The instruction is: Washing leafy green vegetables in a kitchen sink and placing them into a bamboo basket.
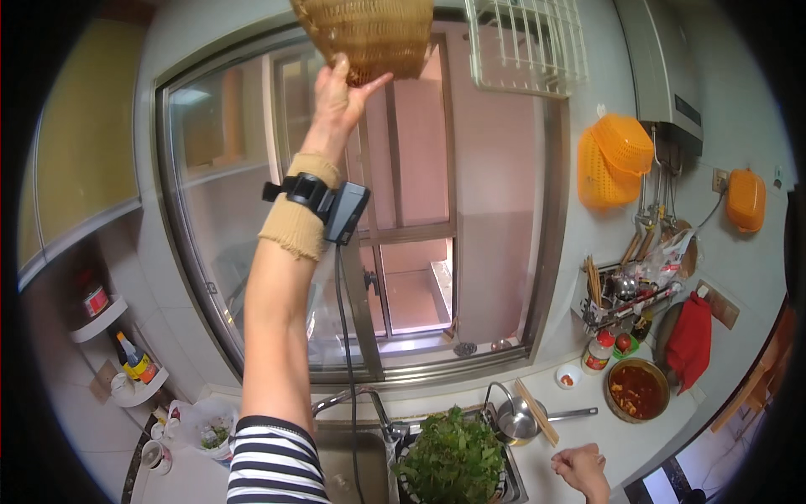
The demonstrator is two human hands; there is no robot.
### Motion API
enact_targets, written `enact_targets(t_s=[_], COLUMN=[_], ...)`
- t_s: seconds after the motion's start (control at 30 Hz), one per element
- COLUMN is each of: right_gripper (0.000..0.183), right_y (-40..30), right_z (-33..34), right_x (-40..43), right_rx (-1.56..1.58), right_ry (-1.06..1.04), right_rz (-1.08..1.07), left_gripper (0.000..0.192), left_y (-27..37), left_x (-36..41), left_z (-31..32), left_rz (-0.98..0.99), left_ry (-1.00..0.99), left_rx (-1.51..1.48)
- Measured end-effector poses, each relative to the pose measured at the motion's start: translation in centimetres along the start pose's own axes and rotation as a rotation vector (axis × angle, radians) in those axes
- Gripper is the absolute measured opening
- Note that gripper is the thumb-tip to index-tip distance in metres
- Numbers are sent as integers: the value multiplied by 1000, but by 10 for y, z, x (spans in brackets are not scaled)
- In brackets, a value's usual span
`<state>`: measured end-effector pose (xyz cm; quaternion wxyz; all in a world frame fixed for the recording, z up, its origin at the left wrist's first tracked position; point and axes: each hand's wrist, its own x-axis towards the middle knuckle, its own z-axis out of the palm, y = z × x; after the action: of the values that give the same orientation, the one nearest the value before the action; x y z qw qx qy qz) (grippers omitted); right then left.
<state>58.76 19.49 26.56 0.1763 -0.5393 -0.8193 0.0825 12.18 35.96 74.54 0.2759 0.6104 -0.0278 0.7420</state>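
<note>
My left hand (343, 94) is raised high in front of the window and grips the lower edge of a woven wicker basket (371, 38), whose top runs out of the picture. A band and a small grey device sit on that wrist. Low on the right, my right hand (580, 469) hovers over the white counter with its fingers curled; whether it holds anything is not clear. Near it lie wooden chopsticks (536, 412) across a small metal saucepan (517, 421). Leafy greens (453, 457) fill a container in the sink area.
A white wire rack (529, 47) hangs right of the basket. Orange plastic baskets (607, 164) hang on the wall. A pot of red stew (637, 390), a jar (598, 353) and a small white bowl (568, 377) stand on the counter. The faucet (362, 394) rises behind the sink.
</note>
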Motion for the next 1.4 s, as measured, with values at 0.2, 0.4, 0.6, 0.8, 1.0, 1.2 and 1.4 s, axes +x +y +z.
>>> enact_targets(t_s=[0.2, 0.4, 0.6, 0.8, 1.0, 1.2, 1.4], right_gripper=[17, 51, 85, 31, 33, 39, 39], right_y=[-14, 4, -34, -79, -115, -138, -124], right_z=[-8, 8, 21, 92, 133, 190, 158], right_x=[16, 40, 55, 40, 6, -21, 27], right_rx=[539, 1190, 1966, 1522, 1499, 1457, 604], right_ry=[-38, -165, -516, -563, -639, -760, -345], right_rz=[156, 36, -154, 99, 47, -107, -592], left_gripper=[38, 36, 28, 31, 58, 48, 39], left_y=[28, 82, 121, 158, 193, 234, 257], left_x=[-126, -275, -409, -526, -621, -723, -755], left_z=[45, 69, 100, 118, 153, 126, 102], left_rz=[-183, -326, -235, -387, -753, -1257, -1253], left_ry=[-130, -306, -878, -898, 30, 1166, 1334], left_rx=[232, 1185, 1757, 1836, 1848, 209, 276])
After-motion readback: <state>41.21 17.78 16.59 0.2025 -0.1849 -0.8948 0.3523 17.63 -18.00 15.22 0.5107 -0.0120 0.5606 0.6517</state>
